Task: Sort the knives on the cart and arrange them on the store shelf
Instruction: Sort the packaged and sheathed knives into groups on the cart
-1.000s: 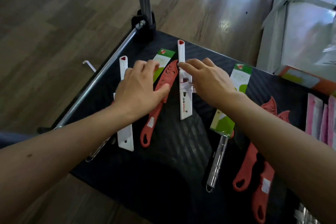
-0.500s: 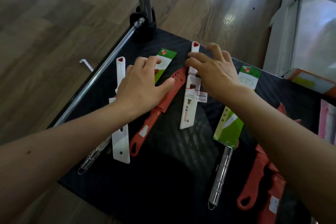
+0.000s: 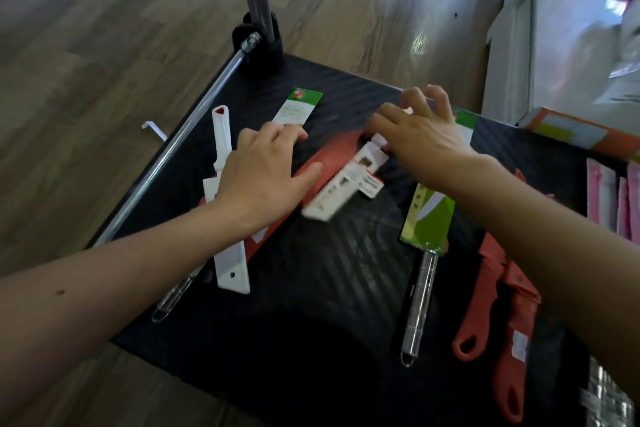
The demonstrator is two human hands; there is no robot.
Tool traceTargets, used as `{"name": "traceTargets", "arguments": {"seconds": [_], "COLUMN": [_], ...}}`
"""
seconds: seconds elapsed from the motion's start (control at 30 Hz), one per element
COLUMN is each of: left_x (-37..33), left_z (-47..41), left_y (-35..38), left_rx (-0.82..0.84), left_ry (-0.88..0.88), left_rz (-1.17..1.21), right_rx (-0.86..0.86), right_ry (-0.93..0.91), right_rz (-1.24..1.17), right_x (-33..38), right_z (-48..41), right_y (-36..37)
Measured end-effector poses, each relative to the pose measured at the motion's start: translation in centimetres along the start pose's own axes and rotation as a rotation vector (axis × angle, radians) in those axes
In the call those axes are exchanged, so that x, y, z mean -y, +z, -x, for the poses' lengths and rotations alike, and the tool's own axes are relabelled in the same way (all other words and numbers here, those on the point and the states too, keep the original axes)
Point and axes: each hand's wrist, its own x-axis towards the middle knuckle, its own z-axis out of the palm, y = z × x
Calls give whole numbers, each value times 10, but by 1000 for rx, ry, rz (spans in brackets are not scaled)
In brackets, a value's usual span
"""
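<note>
On the black cart (image 3: 311,322), the left hand (image 3: 263,177) lies open and flat, pinning the red knife (image 3: 332,156), while the right hand (image 3: 420,139), fingers spread, apparently pivots the white sheathed knife (image 3: 341,189) alongside for grouping.

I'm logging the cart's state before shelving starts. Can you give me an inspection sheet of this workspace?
Surface: black ribbed cart top, chrome rail along its left edge.
Job's things: two white sheathed knives; red knife between them; two red knives at right; two steel-handled knives in green sleeves.
Clutter: pink packs and orange box at right.
Grippers: left hand flat on the left knives; right hand on the tilted white knife, blurred.
Cables: nothing seen.
Surroundings: wooden floor, white shelving at far right.
</note>
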Motion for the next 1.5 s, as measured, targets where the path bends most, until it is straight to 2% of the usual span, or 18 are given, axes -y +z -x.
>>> {"name": "traceTargets", "arguments": {"seconds": [0.2, 0.4, 0.53, 0.67, 0.9, 1.2, 1.37, 1.5], "left_x": [0, -8, -9, -12, -12, -54, -89, -113], "left_z": [14, 9, 13, 18, 12, 20, 29, 39], "left_y": [1, -2, -1, 2, -2, -4, 4, 17], "left_rx": [103, 228, 255, 247, 200, 137, 116, 209], "left_ry": [114, 113, 132, 137, 86, 51, 6, -98], "left_rz": [-342, -347, -433, -431, -248, 146, 424, 726], "right_rx": [4, 32, 111, 117, 100, 273, 194, 116], "right_ry": [39, 32, 31, 104, 348, 746, 924, 1030], "right_rz": [64, -35, -50, -124, -424, -959, -1221, -1435], "right_x": [0, -8, -10, -16, -21, -21, -28, -34], "right_z": [21, 41, 52, 62, 85, 113, 138, 158], "right_y": [0, -2, -3, -6, -7, -10, -9, -12]}}
